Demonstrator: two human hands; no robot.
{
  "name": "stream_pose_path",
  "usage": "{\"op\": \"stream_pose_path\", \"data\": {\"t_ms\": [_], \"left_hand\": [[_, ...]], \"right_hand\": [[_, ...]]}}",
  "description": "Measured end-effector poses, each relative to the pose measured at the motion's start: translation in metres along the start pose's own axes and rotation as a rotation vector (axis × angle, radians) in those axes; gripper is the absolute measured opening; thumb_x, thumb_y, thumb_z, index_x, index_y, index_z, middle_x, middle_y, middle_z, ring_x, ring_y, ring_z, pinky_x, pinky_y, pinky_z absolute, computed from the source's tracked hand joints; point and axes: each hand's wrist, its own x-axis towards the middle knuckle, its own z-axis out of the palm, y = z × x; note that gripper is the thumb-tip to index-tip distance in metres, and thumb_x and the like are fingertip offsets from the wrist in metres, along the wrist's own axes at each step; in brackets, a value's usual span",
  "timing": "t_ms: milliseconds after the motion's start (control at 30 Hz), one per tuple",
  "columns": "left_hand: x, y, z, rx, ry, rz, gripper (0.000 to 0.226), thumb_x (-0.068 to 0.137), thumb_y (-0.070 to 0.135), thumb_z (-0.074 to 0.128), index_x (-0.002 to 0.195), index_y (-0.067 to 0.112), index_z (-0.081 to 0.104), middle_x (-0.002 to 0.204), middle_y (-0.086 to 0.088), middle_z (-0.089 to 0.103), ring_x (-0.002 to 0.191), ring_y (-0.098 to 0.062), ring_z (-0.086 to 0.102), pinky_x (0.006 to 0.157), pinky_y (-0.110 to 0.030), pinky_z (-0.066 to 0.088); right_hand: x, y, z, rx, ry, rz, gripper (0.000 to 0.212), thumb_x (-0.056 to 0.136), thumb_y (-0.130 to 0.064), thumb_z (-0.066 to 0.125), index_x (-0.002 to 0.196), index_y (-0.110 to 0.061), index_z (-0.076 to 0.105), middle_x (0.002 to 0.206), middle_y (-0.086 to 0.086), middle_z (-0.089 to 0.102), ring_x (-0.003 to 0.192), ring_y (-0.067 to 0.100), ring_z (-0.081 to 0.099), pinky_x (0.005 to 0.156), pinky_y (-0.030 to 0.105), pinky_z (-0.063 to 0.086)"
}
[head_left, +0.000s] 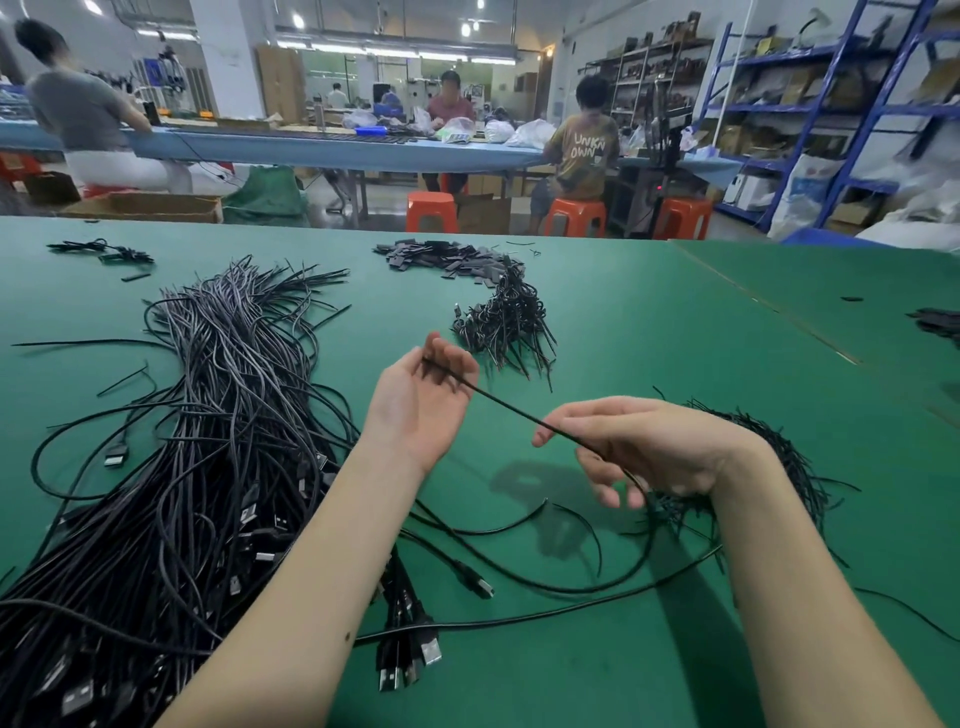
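While a thin black cable (503, 410) stretches taut above the green table (675, 338), left hand (421, 402) palm up, fingers curled round its end, right hand (647, 447) at four o'clock, pinching it in fingertips

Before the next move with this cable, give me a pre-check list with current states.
1. Grip of left hand on the cable end: ok, fingers curl round it.
2. Hold of right hand on the same cable: ok, it passes between thumb and fingers.
3. Span between the hands straight and lifted off the table: ok.
4. Tail below the right hand free of the short-wire heap: cannot tell, fingers hide it.
5. Span apart from the big cable pile: ok, the pile lies left of the left forearm.
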Motion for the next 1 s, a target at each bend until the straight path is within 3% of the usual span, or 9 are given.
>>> {"op": "stream_pose_path", "data": {"t_ms": [67,233,433,533,600,700,800,900,1000], "left_hand": [[0.000,0.003,-0.001,-0.018,-0.021,0.011,0.030,0.107,0.014,0.034,0.090,0.006,0.057,0.067,-0.003,0.057,0.060,-0.013,0.052,0.071,-0.026,0.047],[-0.001,0.007,-0.001,-0.040,-0.031,0.019,0.029,0.108,0.013,0.031,0.095,0.003,0.055,0.065,-0.003,0.056,0.049,-0.013,0.053,0.065,-0.026,0.046],[0.001,0.010,-0.006,0.008,0.018,0.042,0.029,0.108,0.014,0.031,0.091,0.006,0.054,0.062,0.000,0.057,0.048,-0.010,0.053,0.058,-0.023,0.048],[-0.002,0.008,-0.005,0.156,-0.087,0.033,0.027,0.107,0.013,0.035,0.098,0.004,0.060,0.071,-0.002,0.064,0.062,-0.011,0.062,0.067,-0.025,0.057],[-0.005,0.006,-0.003,0.243,-0.208,0.015,0.030,0.107,0.013,0.035,0.103,0.002,0.063,0.082,-0.004,0.069,0.073,-0.014,0.067,0.077,-0.026,0.060],[-0.013,0.002,0.002,0.425,-0.393,-0.058,0.029,0.106,0.014,0.038,0.110,0.003,0.064,0.089,-0.005,0.071,0.077,-0.014,0.069,0.078,-0.028,0.059],[-0.022,-0.005,0.004,0.712,-0.561,-0.166,0.032,0.103,0.018,0.044,0.101,0.007,0.074,0.089,-0.007,0.073,0.077,-0.018,0.070,0.076,-0.030,0.058],[-0.026,-0.013,0.002,1.028,-0.624,-0.239,0.036,0.102,0.024,0.042,0.100,0.009,0.074,0.098,-0.015,0.074,0.084,-0.024,0.072,0.077,-0.030,0.058],[-0.022,-0.023,-0.001,1.177,-0.563,-0.225,0.040,0.108,0.023,0.032,0.113,0.002,0.065,0.111,-0.020,0.073,0.101,-0.030,0.072,0.087,-0.032,0.058]], "right_hand": [[-0.006,0.005,-0.005,0.034,-0.045,0.009,0.030,0.095,-0.036,0.059,0.112,-0.012,0.065,0.055,-0.002,0.043,0.048,0.014,0.058,0.040,0.018,0.046],[-0.011,0.012,-0.013,0.087,0.028,-0.012,0.028,0.100,-0.038,0.051,0.095,-0.015,0.068,0.050,-0.007,0.025,0.031,0.006,0.029,0.028,0.013,0.021],[-0.011,0.018,-0.017,0.137,0.031,-0.053,0.033,0.101,-0.040,0.054,0.082,-0.016,0.067,0.049,-0.007,0.026,0.032,0.004,0.026,0.029,0.012,0.020],[-0.009,0.023,-0.022,0.149,0.063,-0.045,0.032,0.096,-0.042,0.060,0.078,-0.016,0.067,0.050,-0.007,0.026,0.033,0.004,0.026,0.030,0.012,0.020],[-0.006,0.026,-0.025,0.052,0.165,0.047,0.029,0.097,-0.037,0.063,0.079,-0.014,0.065,0.052,-0.006,0.027,0.036,0.005,0.027,0.032,0.013,0.020],[0.009,0.029,-0.025,-0.019,0.483,0.182,0.014,0.100,-0.021,0.062,0.097,-0.008,0.066,0.055,-0.003,0.038,0.041,0.007,0.032,0.033,0.013,0.021],[0.022,0.021,-0.023,0.260,0.776,-0.017,0.007,0.103,-0.012,0.055,0.108,-0.007,0.058,0.066,0.002,0.048,0.039,0.002,0.041,0.032,0.011,0.024],[0.015,0.000,-0.022,0.509,0.809,-0.295,0.004,0.104,-0.012,0.053,0.106,-0.009,0.054,0.077,0.004,0.062,0.040,0.000,0.040,0.032,0.010,0.024],[0.006,-0.022,-0.010,0.425,0.749,-0.456,0.006,0.104,-0.012,0.052,0.108,-0.012,0.057,0.091,0.005,0.077,0.043,0.003,0.044,0.035,0.012,0.026]]}}
